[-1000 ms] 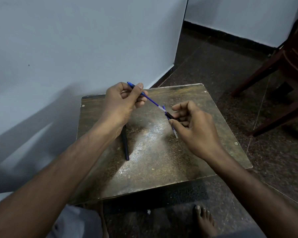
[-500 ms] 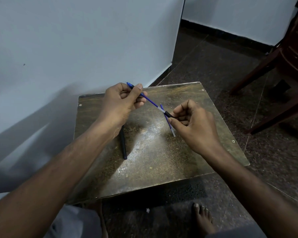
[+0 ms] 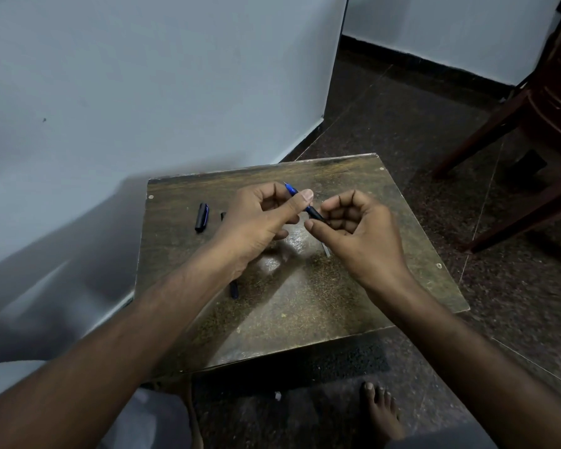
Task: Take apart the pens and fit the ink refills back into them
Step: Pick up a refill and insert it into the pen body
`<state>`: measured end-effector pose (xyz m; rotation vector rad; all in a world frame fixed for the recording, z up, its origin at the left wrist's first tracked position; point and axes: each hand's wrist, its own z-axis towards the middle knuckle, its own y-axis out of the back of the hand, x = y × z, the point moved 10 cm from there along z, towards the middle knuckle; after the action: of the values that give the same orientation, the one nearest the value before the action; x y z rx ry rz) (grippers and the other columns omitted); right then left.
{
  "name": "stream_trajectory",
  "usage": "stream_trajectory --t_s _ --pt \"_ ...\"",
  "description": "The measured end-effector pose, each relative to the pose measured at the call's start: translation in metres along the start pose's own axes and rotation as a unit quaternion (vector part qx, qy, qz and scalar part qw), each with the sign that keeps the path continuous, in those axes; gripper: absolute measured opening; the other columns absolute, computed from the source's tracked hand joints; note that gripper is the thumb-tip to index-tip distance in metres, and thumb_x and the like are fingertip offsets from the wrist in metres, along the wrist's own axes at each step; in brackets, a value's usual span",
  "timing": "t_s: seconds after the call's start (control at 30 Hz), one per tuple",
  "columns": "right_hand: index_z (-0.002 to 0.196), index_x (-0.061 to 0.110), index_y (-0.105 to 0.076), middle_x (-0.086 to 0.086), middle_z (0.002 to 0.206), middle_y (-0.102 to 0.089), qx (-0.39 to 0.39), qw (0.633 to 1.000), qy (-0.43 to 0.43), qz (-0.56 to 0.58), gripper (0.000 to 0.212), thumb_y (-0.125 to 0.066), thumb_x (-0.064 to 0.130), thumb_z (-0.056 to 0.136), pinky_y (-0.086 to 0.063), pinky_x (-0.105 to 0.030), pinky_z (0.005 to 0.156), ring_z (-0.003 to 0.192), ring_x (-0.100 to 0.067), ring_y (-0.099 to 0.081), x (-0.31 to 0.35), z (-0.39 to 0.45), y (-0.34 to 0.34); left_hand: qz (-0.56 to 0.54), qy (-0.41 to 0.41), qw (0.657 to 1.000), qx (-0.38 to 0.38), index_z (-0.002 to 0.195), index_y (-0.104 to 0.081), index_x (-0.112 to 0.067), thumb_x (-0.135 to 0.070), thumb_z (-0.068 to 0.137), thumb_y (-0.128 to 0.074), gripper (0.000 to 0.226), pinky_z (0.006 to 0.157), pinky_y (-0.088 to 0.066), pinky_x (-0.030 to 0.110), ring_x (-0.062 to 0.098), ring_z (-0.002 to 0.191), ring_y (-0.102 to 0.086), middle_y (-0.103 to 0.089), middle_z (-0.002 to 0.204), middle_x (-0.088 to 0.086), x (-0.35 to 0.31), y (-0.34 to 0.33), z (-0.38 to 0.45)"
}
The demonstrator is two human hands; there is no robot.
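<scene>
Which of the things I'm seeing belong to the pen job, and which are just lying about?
Job:
- blue pen, held by left hand and right hand
- pen cap on the small table
- dark pen, mostly under the left forearm

Lying about:
- wooden chair

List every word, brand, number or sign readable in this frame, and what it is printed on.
None can be read.
Blue pen, held between the left hand and the right hand: no print visible on the exposed part.
Pen cap on the table: no legible marking.
Dark pen under the left forearm: mostly hidden.
Walls, floor and chair: no signs or labels.
</scene>
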<state>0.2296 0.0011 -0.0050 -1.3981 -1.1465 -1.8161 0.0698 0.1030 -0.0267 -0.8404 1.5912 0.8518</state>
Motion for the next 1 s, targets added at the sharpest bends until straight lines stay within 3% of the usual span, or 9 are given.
stream_trajectory --t_s 0.17,0.27,0.37,0.47,0.57,0.67,0.8,0.87,1.0 --pt "0.093 0.022 -0.077 0.0 0.09 -0.083 0.013 1.0 -0.019 0.01 0.015 -0.091 0.02 0.087 -0.064 -0.032 0.073 0.083 -0.016 -0.081 -0.004 0.001 -0.004 -0.001 -0.005 1.0 0.003 0.106 -0.083 -0.016 -0.046 0.093 -0.083 0.033 0.068 -0.055 0.023 0.002 0.083 -0.072 -0.084 0.104 0.009 -0.001 0.0 0.0" --pt "0.099 0.025 -0.079 0.004 0.09 -0.084 0.034 0.999 -0.027 -0.012 0.005 -0.079 0.03 0.098 -0.056 -0.028 0.067 0.071 -0.006 -0.075 -0.005 0.0 -0.009 -0.006 0.001 1.0 -0.001 0.106 -0.084 -0.017 -0.044 0.093 -0.084 0.03 0.068 -0.053 0.024 0.001 0.083 -0.071 -0.084 0.105 0.009 0.0 0.001 0.0" --pt "0.108 0.028 -0.078 0.005 0.092 -0.083 0.045 0.998 -0.022 -0.023 0.012 -0.071 0.037 0.103 -0.056 -0.031 0.07 0.073 -0.005 -0.071 -0.005 -0.001 -0.011 -0.003 -0.002 1.0 -0.005 0.108 -0.085 -0.02 -0.044 0.093 -0.083 0.029 0.068 -0.055 0.023 -0.001 0.081 -0.071 -0.086 0.104 0.003 -0.002 0.004 0.0" --pt "0.107 0.029 -0.072 -0.002 0.094 -0.08 0.043 0.999 -0.029 -0.002 0.016 -0.082 0.031 0.095 -0.061 -0.037 0.075 0.082 -0.016 -0.075 -0.005 -0.002 -0.011 -0.009 -0.005 1.0 -0.018 0.107 -0.085 -0.022 -0.044 0.092 -0.084 0.027 0.068 -0.054 0.022 0.001 0.081 -0.071 -0.085 0.1 0.005 -0.004 0.009 0.001" --pt "0.102 0.023 -0.074 -0.005 0.09 -0.078 0.053 0.998 -0.028 0.009 0.003 -0.076 0.026 0.101 -0.054 -0.039 0.072 0.075 -0.01 -0.065 -0.005 -0.002 -0.013 -0.015 0.0 1.0 -0.018 0.105 -0.086 -0.022 -0.043 0.092 -0.084 0.024 0.065 -0.052 0.019 -0.001 0.077 -0.068 -0.081 0.086 -0.002 -0.003 0.01 0.001" --pt "0.105 0.021 -0.076 0.003 0.087 -0.077 0.067 0.997 -0.031 0.004 0.016 -0.064 0.031 0.108 -0.048 -0.036 0.071 0.071 -0.006 -0.06 -0.005 -0.004 -0.017 -0.014 0.005 1.0 -0.021 0.103 -0.085 -0.024 -0.044 0.092 -0.084 0.022 0.065 -0.052 0.019 -0.003 0.076 -0.069 -0.083 0.088 -0.005 -0.003 0.011 0.001" --pt "0.109 0.023 -0.073 -0.002 0.085 -0.072 0.056 0.998 -0.034 0.021 0.011 -0.077 0.027 0.1 -0.052 -0.036 0.072 0.075 -0.01 -0.063 -0.003 -0.004 -0.015 -0.004 -0.001 1.0 -0.025 0.105 -0.085 -0.025 -0.045 0.093 -0.083 0.024 0.067 -0.052 0.02 -0.002 0.079 -0.071 -0.086 0.104 0.003 -0.005 0.012 0.001" --pt "0.104 0.02 -0.073 0.0 0.084 -0.073 0.058 0.998 -0.031 0.017 0.007 -0.072 0.027 0.104 -0.051 -0.039 0.072 0.073 -0.011 -0.062 -0.004 -0.004 -0.014 -0.008 0.001 1.0 -0.022 0.106 -0.085 -0.023 -0.045 0.093 -0.082 0.025 0.069 -0.051 0.022 -0.001 0.08 -0.069 -0.086 0.105 0.005 -0.004 0.012 0.001" --pt "0.103 0.017 -0.077 0.004 0.079 -0.072 0.055 0.998 -0.031 0.009 0.025 -0.061 0.035 0.11 -0.047 -0.041 0.07 0.07 -0.012 -0.059 -0.004 -0.006 -0.015 0.004 0.004 1.0 -0.014 0.107 -0.086 -0.023 -0.047 0.092 -0.083 0.029 0.067 -0.052 0.019 0.0 0.083 -0.072 -0.086 0.106 0.001 -0.004 0.011 0.001"
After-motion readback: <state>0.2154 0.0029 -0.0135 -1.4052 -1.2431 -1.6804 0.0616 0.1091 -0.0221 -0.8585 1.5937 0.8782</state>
